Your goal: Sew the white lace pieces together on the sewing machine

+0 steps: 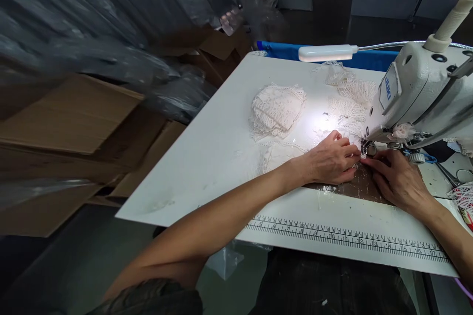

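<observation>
My left hand (334, 160) is at the left of the needle area of a white sewing machine (417, 78), its fingers bent and pressed together on pale lace fabric. From the right, my right hand (397, 177) reaches to the same spot, with thumb and forefinger closed near the presser foot (365, 146). The piece between the fingertips is small and mostly hidden. White lace (345, 113) lies bunched behind my left hand. A stack of lace pieces (279, 108) rests on the white table (207, 172), and another lace piece (279, 155) is partly behind my left forearm.
A lamp (327, 53) shines above the lace. A printed ruler (332, 236) runs along the table's front edge. Scissors (449, 174) and netted material (463, 196) lie at the right. Cardboard boxes (70, 113) and plastic sheeting stand at the left.
</observation>
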